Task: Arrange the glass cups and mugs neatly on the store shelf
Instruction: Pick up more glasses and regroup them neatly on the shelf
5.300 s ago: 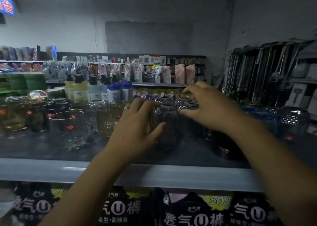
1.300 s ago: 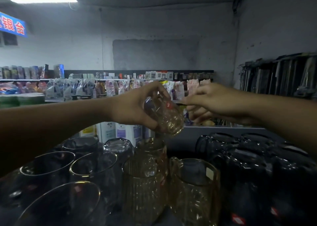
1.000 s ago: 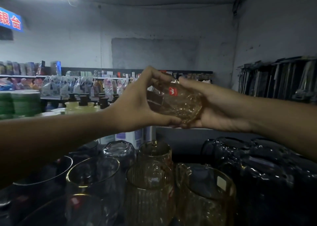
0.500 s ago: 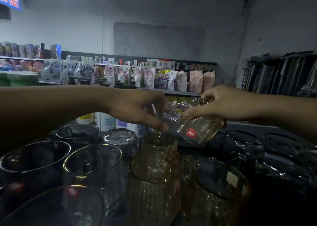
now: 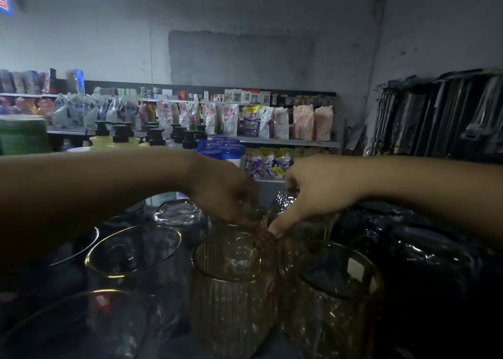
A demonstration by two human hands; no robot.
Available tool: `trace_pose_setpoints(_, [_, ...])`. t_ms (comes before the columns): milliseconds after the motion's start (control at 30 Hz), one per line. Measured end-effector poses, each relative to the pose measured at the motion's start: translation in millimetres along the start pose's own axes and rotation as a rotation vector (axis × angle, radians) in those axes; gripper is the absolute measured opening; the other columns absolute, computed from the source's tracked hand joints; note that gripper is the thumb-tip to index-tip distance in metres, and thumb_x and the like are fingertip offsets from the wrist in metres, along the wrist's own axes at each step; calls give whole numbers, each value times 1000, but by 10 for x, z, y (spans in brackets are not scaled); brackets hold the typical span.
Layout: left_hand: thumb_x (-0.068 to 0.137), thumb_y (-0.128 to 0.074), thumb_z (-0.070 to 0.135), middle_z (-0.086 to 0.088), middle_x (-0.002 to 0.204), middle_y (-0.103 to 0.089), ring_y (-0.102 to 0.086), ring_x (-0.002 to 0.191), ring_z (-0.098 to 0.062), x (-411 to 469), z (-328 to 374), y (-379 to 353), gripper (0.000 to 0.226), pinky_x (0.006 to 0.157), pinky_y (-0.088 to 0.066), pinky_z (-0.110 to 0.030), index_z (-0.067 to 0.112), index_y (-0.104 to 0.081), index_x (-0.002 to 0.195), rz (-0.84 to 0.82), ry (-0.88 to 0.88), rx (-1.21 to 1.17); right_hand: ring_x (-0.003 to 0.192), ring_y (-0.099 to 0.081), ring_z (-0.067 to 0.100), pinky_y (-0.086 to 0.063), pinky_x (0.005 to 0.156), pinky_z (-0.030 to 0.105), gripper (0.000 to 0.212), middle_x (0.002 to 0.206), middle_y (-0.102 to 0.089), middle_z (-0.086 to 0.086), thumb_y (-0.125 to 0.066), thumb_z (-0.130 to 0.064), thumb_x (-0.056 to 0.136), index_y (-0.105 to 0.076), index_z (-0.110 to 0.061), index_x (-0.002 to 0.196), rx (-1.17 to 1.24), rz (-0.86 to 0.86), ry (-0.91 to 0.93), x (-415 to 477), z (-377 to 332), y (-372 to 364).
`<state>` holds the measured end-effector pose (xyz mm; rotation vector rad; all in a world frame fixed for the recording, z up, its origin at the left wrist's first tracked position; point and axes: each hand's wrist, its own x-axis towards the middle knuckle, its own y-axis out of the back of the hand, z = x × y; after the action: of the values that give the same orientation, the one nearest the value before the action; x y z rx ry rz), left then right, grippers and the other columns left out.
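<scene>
Head view: dim, close over the shelf (image 5: 170,345).
Left hand (image 5: 226,192): fingers curled down at a glass rim behind the ribbed mug (image 5: 231,277); whether I'm gripping or only steadying, I cannot tell.
Right hand (image 5: 315,195): pinching the cup (image 5: 283,202), which sits low in the back row.
Done: clear glasses (image 5: 133,252) at left, amber mug (image 5: 329,290) just beside the ribbed mug, dark glasses (image 5: 408,249) at right, all grouped.
To do: probably release this cup, then square the rows.
</scene>
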<state>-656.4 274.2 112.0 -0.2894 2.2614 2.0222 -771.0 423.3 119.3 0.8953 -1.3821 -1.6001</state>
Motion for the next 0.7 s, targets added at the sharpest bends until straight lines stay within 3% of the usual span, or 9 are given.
trace_pose_setpoints(100, [95, -62, 48, 4, 119, -64, -61, 107, -16, 10, -17, 21, 38, 92, -50, -33, 26, -60, 126, -66, 54, 21, 94, -69, 30, -57, 86, 46, 87, 119, -70, 19, -70, -76, 71, -69, -4, 119, -12, -61, 0, 37, -36, -100])
trace_pose_setpoints(200, [97, -63, 39, 5, 115, -64, -62, 105, -15, 53, -39, 15, 29, 90, -51, -31, 23, -62, 120, -80, 21, 25, 78, -57, 21, -56, 73, 40, 73, 111, -72, 15, -70, -71, 76, -67, -9, 114, -52, -94, 12, 66, -81, -166])
trace_pose_setpoints(267, [96, -63, 33, 5, 113, -64, -62, 102, -16, 85, -49, 13, 25, 87, -51, -31, 22, -62, 119, -82, 6, 28, 84, -63, 24, -54, 74, 36, 71, 113, -71, 15, -69, -69, 79, -66, -9, 117, -69, -118, 19, 79, -92, -172])
trace_pose_setpoints(333, [94, -66, 27, 1, 112, -67, -64, 96, -16, 108, -68, 22, 27, 80, -53, -31, 22, -62, 120, -75, -1, 5, 101, -67, 27, -58, 88, 41, 72, 119, -70, 13, -70, -66, 81, -64, -9, 125, -65, -156, 37, 62, -87, -127])
trace_pose_setpoints(400, [92, -66, 21, 1, 106, -69, -65, 88, -16, 125, -101, 17, 23, 71, -52, -23, 22, -64, 115, -40, -33, -42, 102, -67, 21, -57, 92, 41, 67, 117, -70, 6, -73, -61, 80, -63, -13, 126, -23, -188, 52, 20, -59, -38])
trace_pose_setpoints(500, [93, -65, 18, 6, 100, -72, -66, 88, -14, 161, -168, -27, 18, 60, -40, -5, 25, -71, 109, 14, -69, -46, 86, -67, 9, -58, 81, 31, 55, 103, -72, -5, -80, -57, 74, -67, -22, 115, 41, -205, 83, -19, -3, 45])
trace_pose_setpoints(700, [93, -67, 14, 0, 93, -77, -66, 77, -5, 275, -261, -90, 16, 64, -49, -15, 19, -77, 105, 35, -87, -81, 91, -66, 5, -56, 93, 35, 55, 101, -72, -12, -79, -62, 72, -70, -26, 114, 88, -235, 81, -45, 23, 93])
